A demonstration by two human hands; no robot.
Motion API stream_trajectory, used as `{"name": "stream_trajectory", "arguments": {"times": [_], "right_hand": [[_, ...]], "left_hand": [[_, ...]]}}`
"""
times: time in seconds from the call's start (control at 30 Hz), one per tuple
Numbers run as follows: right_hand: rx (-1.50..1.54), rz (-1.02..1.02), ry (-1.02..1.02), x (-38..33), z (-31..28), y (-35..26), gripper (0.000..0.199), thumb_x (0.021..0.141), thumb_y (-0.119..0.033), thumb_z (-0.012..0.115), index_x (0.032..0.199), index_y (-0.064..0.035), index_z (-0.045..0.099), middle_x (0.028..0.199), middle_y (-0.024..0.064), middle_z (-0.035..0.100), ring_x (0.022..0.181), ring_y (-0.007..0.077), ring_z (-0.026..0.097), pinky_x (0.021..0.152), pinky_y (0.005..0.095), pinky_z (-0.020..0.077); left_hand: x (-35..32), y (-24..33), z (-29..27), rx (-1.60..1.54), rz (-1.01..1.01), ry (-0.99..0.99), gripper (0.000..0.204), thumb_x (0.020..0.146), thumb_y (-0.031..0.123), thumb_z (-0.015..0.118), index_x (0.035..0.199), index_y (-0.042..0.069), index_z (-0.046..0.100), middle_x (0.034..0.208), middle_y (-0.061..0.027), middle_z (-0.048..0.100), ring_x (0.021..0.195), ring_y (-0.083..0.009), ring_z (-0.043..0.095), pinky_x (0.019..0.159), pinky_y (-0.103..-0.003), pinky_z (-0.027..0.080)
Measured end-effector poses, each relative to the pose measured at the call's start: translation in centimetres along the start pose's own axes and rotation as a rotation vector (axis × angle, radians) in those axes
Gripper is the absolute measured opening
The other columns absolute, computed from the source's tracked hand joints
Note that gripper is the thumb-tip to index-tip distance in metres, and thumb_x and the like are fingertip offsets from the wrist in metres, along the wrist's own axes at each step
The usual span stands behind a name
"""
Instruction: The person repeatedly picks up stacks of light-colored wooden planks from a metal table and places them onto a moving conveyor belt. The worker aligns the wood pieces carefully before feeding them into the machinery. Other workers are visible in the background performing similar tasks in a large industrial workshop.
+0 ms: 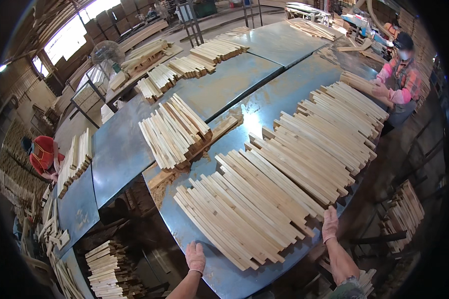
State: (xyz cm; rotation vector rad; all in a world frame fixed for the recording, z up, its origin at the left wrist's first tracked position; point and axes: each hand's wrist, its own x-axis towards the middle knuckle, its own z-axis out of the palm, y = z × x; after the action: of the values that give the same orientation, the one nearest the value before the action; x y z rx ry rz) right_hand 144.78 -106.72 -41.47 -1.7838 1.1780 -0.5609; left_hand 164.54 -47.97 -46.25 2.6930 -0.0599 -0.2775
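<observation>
A long row of pale wooden strips [244, 207] lies side by side on the blue metal table [184, 226] in front of me. My left hand [195, 257], in a light pinkish glove, is at the table's near left edge, beside the left end of the row. Its fingers are stretched out and nothing is in them. My right hand [330, 224], gloved alike, is at the near ends of the strips, with its fingers extended upward. Whether its palm presses on the wood is hard to see.
A stack of strips [172, 132] stands beyond the row, next to a loose board [219, 134]. A co-worker [404, 74] at the far right holds boards; another person in red [45, 157] works at the left. More strips [110, 269] are piled below the table.
</observation>
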Motion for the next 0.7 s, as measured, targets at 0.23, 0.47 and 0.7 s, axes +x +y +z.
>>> {"name": "stream_trajectory", "arguments": {"times": [0.23,0.47,0.7], "right_hand": [[-0.111,-0.077,-0.384,-9.7,-1.0,-1.9,0.042,0.104,-0.031,0.063,0.128,0.0021,0.072,0.118,0.0253,0.076,0.112,0.0380,0.074,0.097,0.0426,0.0563],[-0.159,-0.345,-0.424,-1.1,5.7,-4.9,0.040,0.098,-0.025,0.066,0.134,-0.0065,0.067,0.095,0.0190,0.068,0.093,0.0407,0.067,0.088,0.0431,0.0557],[0.129,-0.203,-0.509,3.6,18.4,-10.2,0.061,0.101,-0.020,0.068,0.154,0.0036,0.050,0.143,0.0184,0.066,0.127,0.0262,0.065,0.110,0.0369,0.0487]], "left_hand": [[0.8,2.4,-2.1,0.076,0.136,0.005,0.032,0.103,0.023,0.053,0.121,0.001,0.068,0.121,-0.0225,0.070,0.119,-0.0420,0.062,0.108,-0.050,0.045],[2.1,-1.1,-3.8,-0.231,0.008,0.107,0.055,0.106,0.033,0.054,0.144,-0.006,0.055,0.156,-0.0264,0.051,0.148,-0.0441,0.043,0.126,-0.046,0.032],[7.6,8.0,-8.4,-0.278,-0.533,0.002,0.069,0.108,0.049,0.045,0.160,0.005,0.044,0.166,-0.0248,0.039,0.153,-0.0460,0.033,0.126,-0.053,0.025]]}}
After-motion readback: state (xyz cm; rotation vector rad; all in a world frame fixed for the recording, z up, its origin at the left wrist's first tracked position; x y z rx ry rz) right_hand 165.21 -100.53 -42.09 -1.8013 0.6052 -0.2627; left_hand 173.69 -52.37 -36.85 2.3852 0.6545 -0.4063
